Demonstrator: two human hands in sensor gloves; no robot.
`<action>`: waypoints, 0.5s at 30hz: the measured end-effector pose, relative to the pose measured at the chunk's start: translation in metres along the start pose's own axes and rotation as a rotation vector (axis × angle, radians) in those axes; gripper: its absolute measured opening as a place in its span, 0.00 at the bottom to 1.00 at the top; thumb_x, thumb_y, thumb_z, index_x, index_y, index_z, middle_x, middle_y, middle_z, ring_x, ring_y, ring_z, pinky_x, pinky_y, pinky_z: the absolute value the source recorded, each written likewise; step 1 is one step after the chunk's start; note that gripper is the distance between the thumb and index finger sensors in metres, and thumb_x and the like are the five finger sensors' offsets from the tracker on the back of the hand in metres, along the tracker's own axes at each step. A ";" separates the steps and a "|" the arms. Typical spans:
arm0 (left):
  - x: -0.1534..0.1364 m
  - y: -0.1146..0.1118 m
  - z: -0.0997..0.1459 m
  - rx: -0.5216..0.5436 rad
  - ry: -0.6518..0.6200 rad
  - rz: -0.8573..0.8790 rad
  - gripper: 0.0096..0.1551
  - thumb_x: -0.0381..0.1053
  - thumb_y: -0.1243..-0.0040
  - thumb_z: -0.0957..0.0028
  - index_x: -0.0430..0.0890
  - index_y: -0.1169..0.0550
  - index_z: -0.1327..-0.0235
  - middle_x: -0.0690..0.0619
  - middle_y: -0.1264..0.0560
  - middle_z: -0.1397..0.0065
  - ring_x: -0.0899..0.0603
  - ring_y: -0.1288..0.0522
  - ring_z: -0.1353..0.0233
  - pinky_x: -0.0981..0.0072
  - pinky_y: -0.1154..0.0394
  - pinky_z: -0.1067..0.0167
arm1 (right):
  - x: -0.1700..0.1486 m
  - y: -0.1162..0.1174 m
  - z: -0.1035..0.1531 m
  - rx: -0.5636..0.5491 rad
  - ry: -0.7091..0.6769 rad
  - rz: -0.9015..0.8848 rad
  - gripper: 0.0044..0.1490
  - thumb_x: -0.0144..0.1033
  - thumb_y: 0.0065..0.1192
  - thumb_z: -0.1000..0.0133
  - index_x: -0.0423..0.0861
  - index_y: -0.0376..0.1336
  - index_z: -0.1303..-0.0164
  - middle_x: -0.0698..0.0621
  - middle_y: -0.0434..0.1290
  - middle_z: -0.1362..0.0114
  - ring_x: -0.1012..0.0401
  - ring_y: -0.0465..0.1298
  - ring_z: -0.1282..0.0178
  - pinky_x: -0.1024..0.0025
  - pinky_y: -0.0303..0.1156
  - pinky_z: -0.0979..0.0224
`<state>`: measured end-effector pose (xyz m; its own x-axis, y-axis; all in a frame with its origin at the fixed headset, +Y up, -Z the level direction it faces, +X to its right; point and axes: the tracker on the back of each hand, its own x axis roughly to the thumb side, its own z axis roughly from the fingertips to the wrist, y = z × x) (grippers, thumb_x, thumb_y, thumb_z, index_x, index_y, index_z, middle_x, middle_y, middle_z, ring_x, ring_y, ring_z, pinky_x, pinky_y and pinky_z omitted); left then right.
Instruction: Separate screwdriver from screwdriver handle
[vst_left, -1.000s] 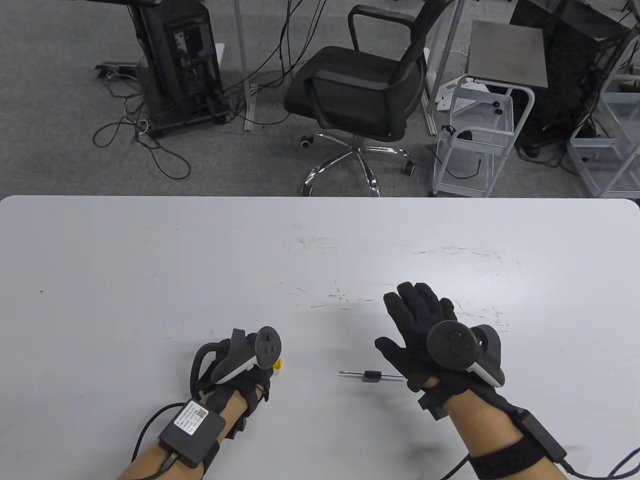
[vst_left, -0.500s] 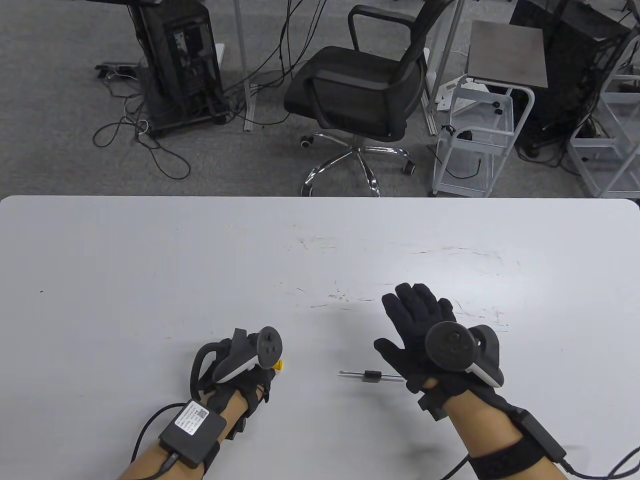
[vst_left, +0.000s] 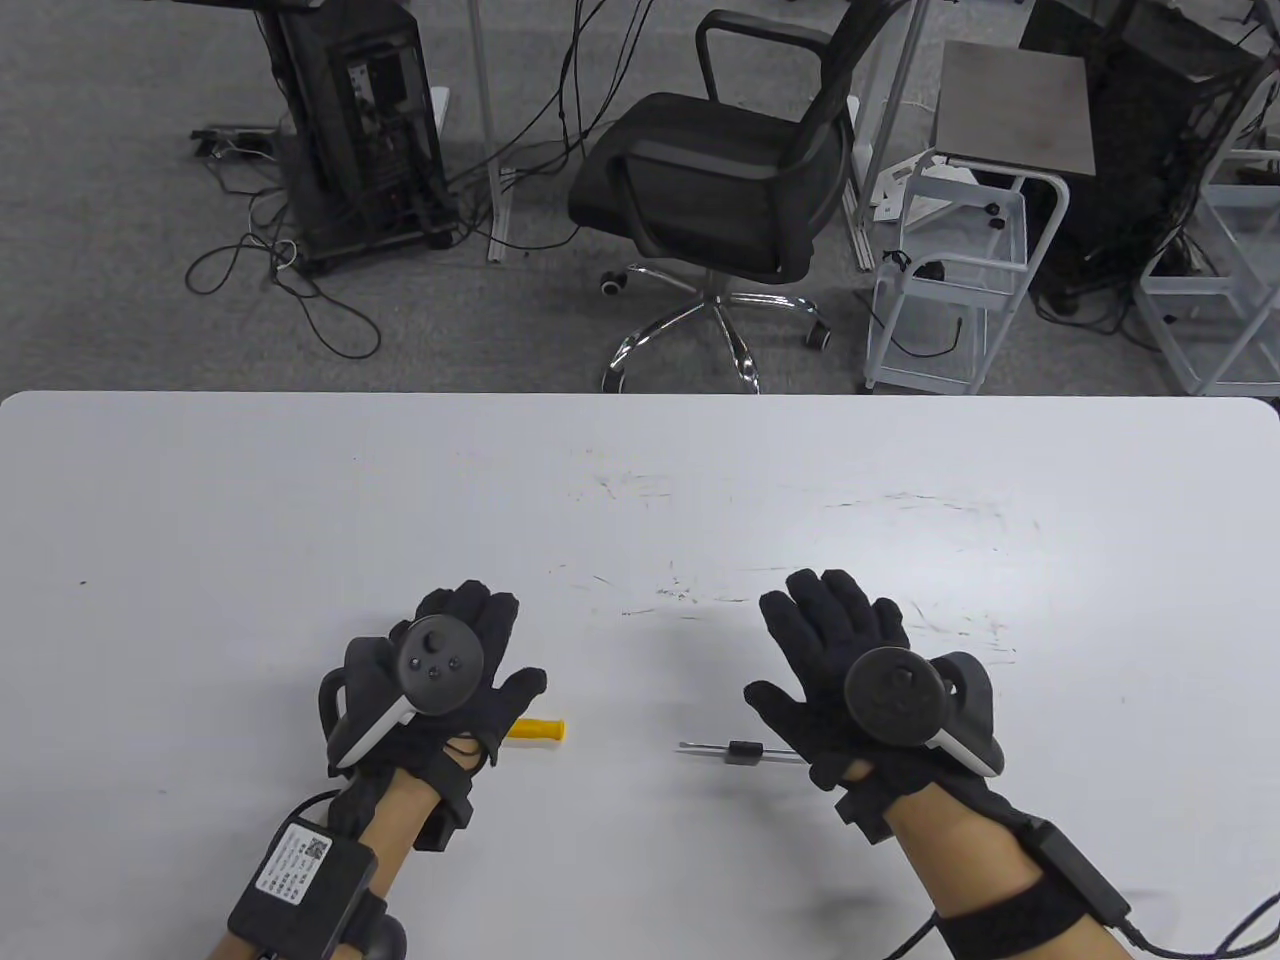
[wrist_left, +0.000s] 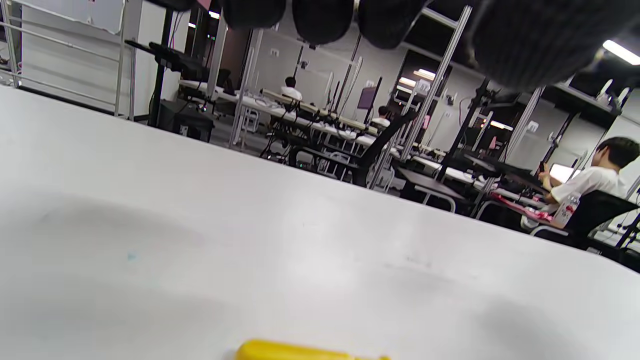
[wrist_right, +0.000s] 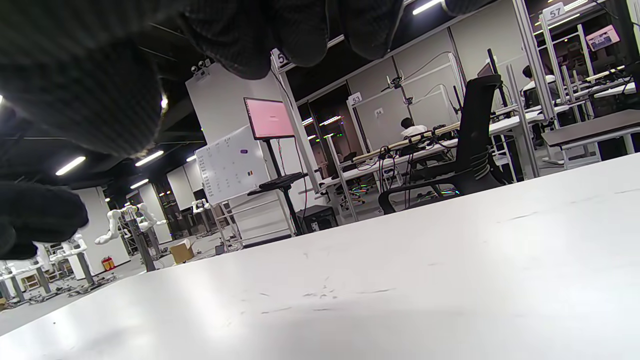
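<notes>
yellow handle and metal shaft lie apart.

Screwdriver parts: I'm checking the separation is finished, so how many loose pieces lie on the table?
2. The yellow handle lies beside the left hand, partly under its thumb. The metal shaft with a black collar lies apart, by the right hand. Neither hand grips anything.
</notes>
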<state>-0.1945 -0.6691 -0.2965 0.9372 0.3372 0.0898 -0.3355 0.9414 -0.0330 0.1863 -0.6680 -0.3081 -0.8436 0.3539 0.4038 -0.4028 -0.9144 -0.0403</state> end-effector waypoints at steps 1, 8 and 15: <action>0.000 0.003 0.001 0.014 -0.004 -0.001 0.50 0.73 0.40 0.55 0.61 0.43 0.20 0.56 0.51 0.14 0.34 0.52 0.12 0.33 0.49 0.22 | 0.000 0.000 0.000 0.003 0.002 0.002 0.53 0.64 0.69 0.43 0.54 0.49 0.15 0.54 0.43 0.11 0.41 0.44 0.09 0.29 0.40 0.20; -0.002 0.009 0.002 0.033 -0.014 -0.006 0.52 0.75 0.41 0.56 0.62 0.47 0.20 0.58 0.55 0.14 0.35 0.60 0.12 0.31 0.55 0.21 | -0.001 0.001 0.000 0.013 0.010 0.009 0.53 0.64 0.69 0.43 0.54 0.49 0.14 0.54 0.43 0.11 0.41 0.44 0.09 0.29 0.40 0.20; -0.001 0.008 0.002 0.015 -0.017 -0.013 0.53 0.75 0.41 0.56 0.63 0.47 0.20 0.58 0.56 0.14 0.35 0.62 0.12 0.31 0.58 0.22 | 0.000 0.001 0.000 0.023 0.012 0.015 0.53 0.64 0.69 0.43 0.54 0.49 0.14 0.54 0.43 0.11 0.41 0.44 0.09 0.29 0.40 0.20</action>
<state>-0.1987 -0.6624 -0.2952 0.9397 0.3248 0.1072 -0.3249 0.9456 -0.0169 0.1862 -0.6686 -0.3081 -0.8537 0.3421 0.3927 -0.3819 -0.9238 -0.0254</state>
